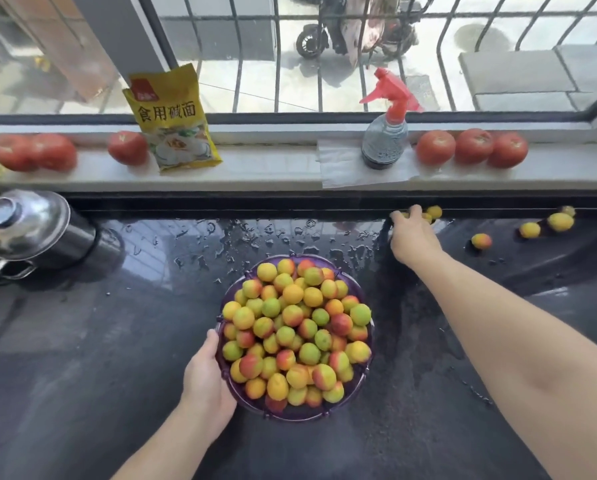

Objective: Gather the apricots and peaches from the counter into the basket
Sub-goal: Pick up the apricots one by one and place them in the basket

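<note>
A purple basket (365,292) sits mid-counter, heaped with several yellow, green and red apricots and peaches (295,332). My left hand (205,377) grips the basket's near-left rim. My right hand (413,237) reaches to the counter's back edge, its fingers curled over small yellow fruits (434,212) there; the fruit beneath it is mostly hidden. Loose fruits lie further right: a red-yellow one (481,241), a yellow one (529,230), another (561,221) and one at the back (568,211).
The dark counter (99,341) is wet with droplets behind the basket. A steel pot with lid (27,230) stands at the left. On the sill are tomatoes (437,147), a yellow packet (172,119) and a spray bottle (385,133).
</note>
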The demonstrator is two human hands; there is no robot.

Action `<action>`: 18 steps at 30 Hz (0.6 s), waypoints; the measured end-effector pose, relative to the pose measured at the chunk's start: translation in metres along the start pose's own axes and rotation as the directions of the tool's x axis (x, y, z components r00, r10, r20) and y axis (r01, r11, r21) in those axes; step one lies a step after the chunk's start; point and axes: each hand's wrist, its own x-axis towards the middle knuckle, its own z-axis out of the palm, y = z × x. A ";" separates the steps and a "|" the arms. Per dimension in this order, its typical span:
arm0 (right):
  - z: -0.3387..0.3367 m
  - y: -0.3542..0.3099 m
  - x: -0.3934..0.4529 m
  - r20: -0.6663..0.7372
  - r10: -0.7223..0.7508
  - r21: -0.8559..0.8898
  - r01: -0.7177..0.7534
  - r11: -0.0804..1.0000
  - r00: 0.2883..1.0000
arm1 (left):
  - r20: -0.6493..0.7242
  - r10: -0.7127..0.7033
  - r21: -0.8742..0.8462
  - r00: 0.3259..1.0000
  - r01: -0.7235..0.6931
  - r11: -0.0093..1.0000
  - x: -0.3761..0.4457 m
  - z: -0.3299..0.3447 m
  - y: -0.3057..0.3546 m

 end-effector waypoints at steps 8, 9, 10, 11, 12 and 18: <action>-0.013 -0.013 -0.090 -0.076 0.051 0.552 -0.001 0.834 0.996 | 0.004 -0.013 -0.031 1.000 0.013 0.999 -0.016 0.007 -0.001; -0.016 -0.017 -0.113 -0.062 0.058 0.610 -0.008 0.792 0.996 | 0.025 -0.014 -0.039 1.000 0.015 0.999 -0.020 0.007 -0.005; -0.020 -0.020 -0.135 -0.056 0.063 0.667 -0.009 0.745 0.996 | 0.050 -0.013 -0.045 0.999 0.015 0.999 -0.023 0.007 -0.009; -0.023 -0.024 -0.157 -0.048 0.065 0.729 -0.009 0.685 0.997 | 0.073 -0.012 -0.051 0.997 0.015 0.999 -0.026 0.006 -0.014; -0.027 -0.029 -0.178 -0.032 0.061 0.787 -0.013 0.617 0.998 | 0.098 -0.017 -0.054 0.995 0.023 0.998 -0.029 0.005 -0.017; -0.027 -0.049 -0.261 0.032 0.010 0.879 -0.033 0.476 0.999 | 0.119 -0.079 0.028 0.990 0.076 0.997 -0.041 -0.009 -0.032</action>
